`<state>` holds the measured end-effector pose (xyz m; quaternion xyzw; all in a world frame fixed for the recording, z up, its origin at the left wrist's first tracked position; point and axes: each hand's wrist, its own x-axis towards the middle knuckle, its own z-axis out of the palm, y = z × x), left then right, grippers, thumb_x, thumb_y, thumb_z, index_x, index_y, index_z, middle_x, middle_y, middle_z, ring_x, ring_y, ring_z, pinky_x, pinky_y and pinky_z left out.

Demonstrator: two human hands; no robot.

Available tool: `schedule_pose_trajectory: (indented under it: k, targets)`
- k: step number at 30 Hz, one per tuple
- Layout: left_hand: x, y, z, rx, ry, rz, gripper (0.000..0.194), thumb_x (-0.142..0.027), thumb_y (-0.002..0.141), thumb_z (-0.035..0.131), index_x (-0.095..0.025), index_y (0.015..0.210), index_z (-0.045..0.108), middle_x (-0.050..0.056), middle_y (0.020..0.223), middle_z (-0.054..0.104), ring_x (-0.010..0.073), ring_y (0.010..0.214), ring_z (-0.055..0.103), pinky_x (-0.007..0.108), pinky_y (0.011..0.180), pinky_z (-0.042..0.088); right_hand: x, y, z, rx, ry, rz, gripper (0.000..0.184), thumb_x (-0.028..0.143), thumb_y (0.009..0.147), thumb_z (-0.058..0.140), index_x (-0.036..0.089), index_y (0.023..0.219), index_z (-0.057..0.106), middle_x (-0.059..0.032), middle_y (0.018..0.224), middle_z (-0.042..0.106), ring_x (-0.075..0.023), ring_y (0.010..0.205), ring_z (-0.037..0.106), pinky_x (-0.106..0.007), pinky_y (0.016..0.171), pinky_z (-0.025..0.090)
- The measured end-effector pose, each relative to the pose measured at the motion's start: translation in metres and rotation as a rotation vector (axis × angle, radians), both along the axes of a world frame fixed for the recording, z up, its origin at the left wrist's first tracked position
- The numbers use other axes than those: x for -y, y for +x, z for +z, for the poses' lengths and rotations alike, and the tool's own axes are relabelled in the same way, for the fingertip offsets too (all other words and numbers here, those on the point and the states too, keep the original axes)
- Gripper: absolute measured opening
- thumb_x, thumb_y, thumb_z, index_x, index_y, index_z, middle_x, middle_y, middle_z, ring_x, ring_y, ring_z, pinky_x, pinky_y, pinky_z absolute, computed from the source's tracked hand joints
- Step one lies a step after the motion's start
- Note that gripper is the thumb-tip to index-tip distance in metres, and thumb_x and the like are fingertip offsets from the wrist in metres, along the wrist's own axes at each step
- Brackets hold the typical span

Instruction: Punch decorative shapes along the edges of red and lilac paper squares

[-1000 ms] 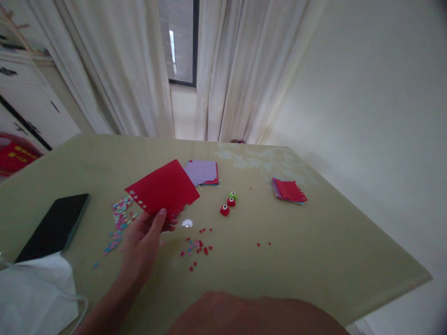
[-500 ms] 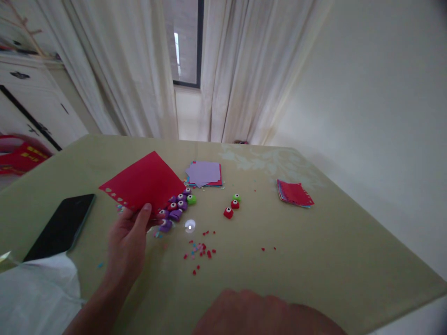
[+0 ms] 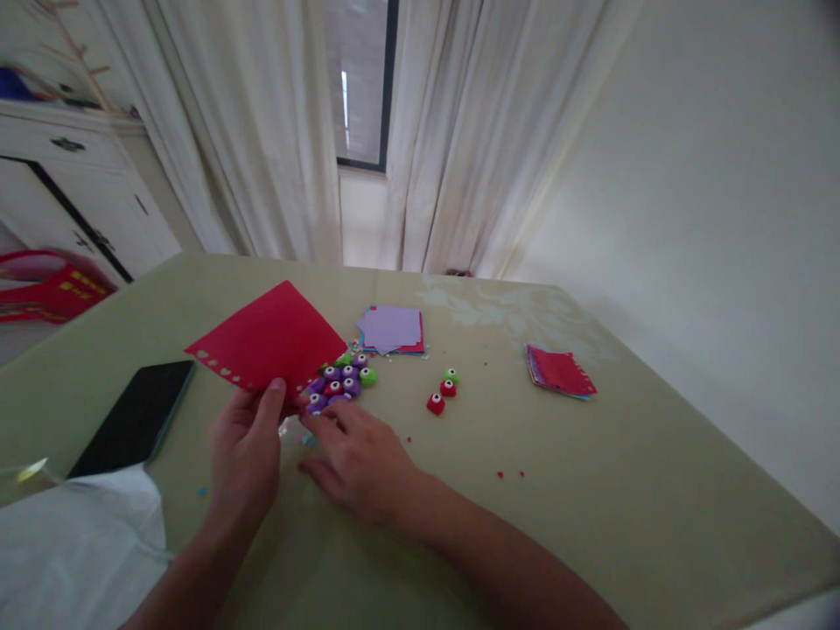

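Pinching the red paper (image 3: 272,337) by its lower edge, the left hand (image 3: 249,437) is over the green table (image 3: 623,481). Beyond it are pale curtains (image 3: 249,131); a cabinet (image 3: 98,197) is far to its left. The right hand (image 3: 367,455) is just beside the toys (image 3: 349,385), which it and the paper partly hide; whether it grips one, I cannot tell.

The left hand (image 3: 247,448) is held raised, its thumb (image 3: 270,408) set in a pinch against its bent fingers (image 3: 240,402). Just to its right, the right hand (image 3: 362,453) is turned palm down, fingers stretched leftward, thumb spread apart beneath them.
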<state>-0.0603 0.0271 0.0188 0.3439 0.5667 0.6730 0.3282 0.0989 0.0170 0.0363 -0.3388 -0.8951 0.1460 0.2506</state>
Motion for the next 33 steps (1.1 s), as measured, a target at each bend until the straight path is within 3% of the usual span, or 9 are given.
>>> schedule_pose_trajectory:
  k: [3, 5, 10, 12, 15, 18, 21, 25, 33]
  targets:
    - [0.000, 0.002, 0.004, -0.018, -0.008, 0.049, 0.018, -0.039, 0.083, 0.077, -0.023, 0.089, 0.071, -0.005, 0.072, 0.074, 0.0164, 0.065, 0.070, 0.025, 0.064, 0.057, -0.010, -0.012, -0.032, 0.154, 0.009, -0.028, 0.057, 0.039, 0.095, 0.071, 0.014, 0.141, 0.050, -0.0163, 0.129, 0.062, -0.0302, 0.108, 0.063, -0.042, 0.089, 0.058]
    - [0.000, 0.003, 0.005, -0.063, -0.011, 0.059, 0.019, -0.039, 0.082, 0.077, -0.023, 0.090, 0.071, -0.004, 0.075, 0.075, 0.0171, 0.068, 0.071, 0.025, 0.065, 0.056, -0.010, -0.013, -0.043, 0.162, 0.005, -0.024, 0.056, 0.039, 0.093, 0.073, 0.017, 0.139, 0.050, -0.0156, 0.130, 0.061, -0.0300, 0.108, 0.063, -0.042, 0.088, 0.058]
    - [0.001, 0.008, 0.004, -0.022, -0.007, -0.006, 0.022, -0.040, 0.083, 0.077, -0.022, 0.093, 0.070, -0.003, 0.076, 0.075, 0.0161, 0.063, 0.070, 0.025, 0.061, 0.055, -0.011, -0.006, -0.045, 0.140, -0.054, -0.076, 0.022, 0.023, 0.098, 0.064, 0.022, 0.119, 0.059, -0.0096, 0.121, 0.065, -0.0255, 0.106, 0.065, -0.037, 0.089, 0.056]
    - [0.003, 0.012, 0.003, -0.008, -0.001, -0.039, 0.025, -0.042, 0.083, 0.077, -0.023, 0.097, 0.070, -0.002, 0.077, 0.077, 0.0162, 0.061, 0.071, 0.025, 0.060, 0.056, -0.010, 0.002, -0.043, 0.168, -0.110, -0.117, 0.022, 0.021, 0.097, 0.065, 0.022, 0.118, 0.060, -0.0082, 0.112, 0.069, -0.0261, 0.103, 0.067, -0.036, 0.086, 0.057]
    - [0.006, 0.019, 0.004, -0.011, 0.003, -0.103, 0.030, -0.043, 0.081, 0.079, -0.022, 0.100, 0.069, -0.001, 0.079, 0.079, 0.0186, 0.064, 0.074, 0.027, 0.063, 0.058, -0.002, 0.024, -0.042, 0.151, -0.193, -0.187, 0.034, 0.024, 0.092, 0.072, 0.020, 0.125, 0.062, -0.0106, 0.113, 0.071, -0.0279, 0.101, 0.069, -0.039, 0.087, 0.057]
    - [0.011, 0.025, 0.003, -0.013, -0.023, -0.170, 0.035, -0.047, 0.080, 0.081, -0.022, 0.101, 0.070, 0.001, 0.081, 0.081, 0.0218, 0.068, 0.077, 0.031, 0.068, 0.061, 0.008, 0.052, -0.041, -0.014, -0.257, -0.260, 0.034, 0.025, 0.092, 0.073, 0.020, 0.125, 0.067, -0.0108, 0.114, 0.071, -0.0269, 0.100, 0.070, -0.040, 0.089, 0.057]
    - [0.015, 0.030, -0.001, -0.020, -0.057, -0.228, 0.036, -0.050, 0.079, 0.083, -0.022, 0.098, 0.070, 0.001, 0.077, 0.082, 0.0226, 0.068, 0.078, 0.031, 0.067, 0.061, 0.012, 0.072, -0.037, -0.427, -0.354, -0.389, 0.025, 0.031, 0.097, 0.068, 0.020, 0.119, 0.070, -0.0093, 0.108, 0.072, -0.0224, 0.092, 0.072, -0.036, 0.084, 0.059]
    - [0.021, 0.038, -0.008, -0.019, -0.083, -0.307, 0.037, -0.052, 0.080, 0.083, -0.022, 0.097, 0.070, 0.003, 0.078, 0.083, 0.0244, 0.071, 0.079, 0.032, 0.067, 0.062, 0.006, 0.077, -0.032, -0.877, -0.473, -0.453, 0.030, 0.040, 0.094, 0.071, 0.020, 0.116, 0.065, -0.0066, 0.097, 0.074, -0.0198, 0.082, 0.074, -0.032, 0.075, 0.061]
    - [0.031, 0.050, -0.007, 0.009, -0.148, -0.372, 0.038, -0.055, 0.076, 0.085, -0.025, 0.096, 0.073, 0.004, 0.078, 0.083, 0.0261, 0.069, 0.079, 0.035, 0.067, 0.066, 0.006, 0.079, -0.032, -0.952, -0.474, -0.488, 0.042, 0.038, 0.077, 0.088, 0.024, 0.099, 0.055, -0.0011, 0.086, 0.071, -0.0183, 0.074, 0.070, -0.029, 0.067, 0.059]
